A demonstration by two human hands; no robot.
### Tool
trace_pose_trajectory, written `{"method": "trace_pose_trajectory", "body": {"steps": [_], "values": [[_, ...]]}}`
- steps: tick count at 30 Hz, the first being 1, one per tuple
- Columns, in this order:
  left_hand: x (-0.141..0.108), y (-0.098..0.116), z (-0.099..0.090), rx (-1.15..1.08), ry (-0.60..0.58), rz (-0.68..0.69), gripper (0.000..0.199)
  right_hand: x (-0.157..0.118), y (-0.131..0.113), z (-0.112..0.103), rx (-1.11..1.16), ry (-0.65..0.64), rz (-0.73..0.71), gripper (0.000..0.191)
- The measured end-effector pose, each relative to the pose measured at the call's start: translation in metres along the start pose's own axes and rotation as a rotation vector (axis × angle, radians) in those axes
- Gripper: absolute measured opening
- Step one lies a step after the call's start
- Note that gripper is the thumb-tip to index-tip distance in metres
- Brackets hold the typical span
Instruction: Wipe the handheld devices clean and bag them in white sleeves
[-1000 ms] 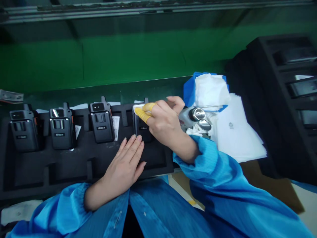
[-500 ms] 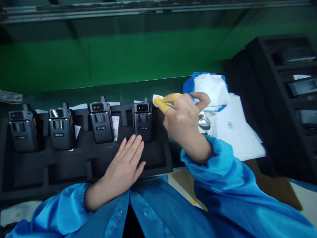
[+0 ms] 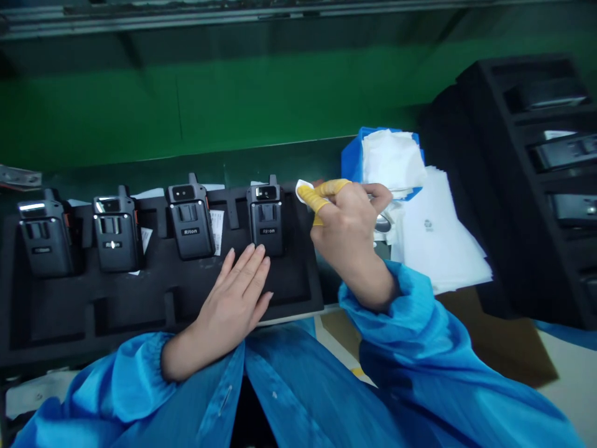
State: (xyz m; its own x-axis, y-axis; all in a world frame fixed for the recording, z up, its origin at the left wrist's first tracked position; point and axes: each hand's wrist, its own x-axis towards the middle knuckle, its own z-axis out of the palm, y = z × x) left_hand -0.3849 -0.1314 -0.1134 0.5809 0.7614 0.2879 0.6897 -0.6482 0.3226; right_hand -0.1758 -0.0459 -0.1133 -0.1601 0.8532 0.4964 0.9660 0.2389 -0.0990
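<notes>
Several black handheld radios marked Riton lie in a row in a black foam tray (image 3: 130, 314). My left hand (image 3: 233, 305) is flat with its fingers stretched out, and the fingertips touch or nearly touch the lower end of the rightmost radio (image 3: 265, 214). Left of that one lies another radio (image 3: 190, 214) with a white label strip (image 3: 217, 231) beside it. My right hand (image 3: 347, 224), with yellow finger cots on two fingers, pinches a small white wipe (image 3: 303, 190) just right of the rightmost radio, apart from it.
A blue bin (image 3: 352, 155) filled with white cloths (image 3: 394, 158) stands behind my right hand. White sheets (image 3: 433, 236) lie beside it, and a round metal-rimmed item (image 3: 383, 224) is partly hidden by my hand. On the right rises a stack of black foam trays (image 3: 494, 186) with devices.
My right hand and the wipe have shifted slightly rightward, a little away from the rightmost radio. My left hand rests in nearly the same place. The whole view has tilted slightly.
</notes>
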Motion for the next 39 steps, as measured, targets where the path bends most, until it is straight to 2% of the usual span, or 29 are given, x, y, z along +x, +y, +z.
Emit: {"method": "trace_pose_trajectory", "body": {"steps": [2, 5, 8, 11, 16, 22, 26, 30, 33, 35, 37, 39], "values": [[0.000, 0.001, -0.001, 0.008, 0.015, 0.015, 0.059, -0.008, -0.008, -0.008, 0.022, 0.022, -0.048, 0.033], [0.000, 0.002, -0.001, 0.031, -0.002, 0.025, 0.045, -0.017, -0.027, -0.012, 0.044, 0.059, -0.230, 0.031], [0.000, 0.001, 0.002, 0.032, -0.017, 0.005, 0.045, -0.022, -0.042, -0.008, 0.066, 0.018, -0.360, 0.032], [0.000, 0.000, 0.004, 0.006, -0.022, -0.015, 0.050, -0.026, -0.044, -0.004, 0.060, -0.024, -0.348, 0.033], [0.000, 0.000, 0.005, -0.013, -0.023, -0.015, 0.045, -0.032, -0.036, -0.006, -0.010, -0.018, -0.241, 0.035], [0.000, 0.000, 0.005, -0.010, -0.003, -0.011, 0.041, -0.027, -0.051, -0.003, -0.060, 0.095, -0.338, 0.034], [0.000, -0.001, 0.005, -0.005, -0.002, -0.001, 0.041, -0.028, -0.051, -0.003, -0.103, 0.087, -0.321, 0.033], [-0.001, -0.002, 0.005, -0.005, -0.009, 0.005, 0.042, -0.037, -0.037, -0.008, -0.096, 0.146, -0.293, 0.035], [-0.001, -0.003, 0.005, 0.015, 0.001, 0.020, 0.039, -0.039, -0.006, -0.012, -0.115, 0.203, -0.222, 0.035], [-0.001, -0.003, 0.006, 0.020, 0.012, 0.024, 0.039, -0.037, 0.022, -0.016, -0.149, 0.247, -0.103, 0.032], [0.000, -0.003, 0.006, 0.020, 0.018, 0.028, 0.039, -0.034, 0.048, -0.021, -0.206, 0.227, 0.074, 0.031], [-0.001, -0.003, 0.004, 0.029, 0.015, 0.028, 0.039, -0.030, 0.064, -0.028, -0.216, 0.110, 0.189, 0.033]]}}
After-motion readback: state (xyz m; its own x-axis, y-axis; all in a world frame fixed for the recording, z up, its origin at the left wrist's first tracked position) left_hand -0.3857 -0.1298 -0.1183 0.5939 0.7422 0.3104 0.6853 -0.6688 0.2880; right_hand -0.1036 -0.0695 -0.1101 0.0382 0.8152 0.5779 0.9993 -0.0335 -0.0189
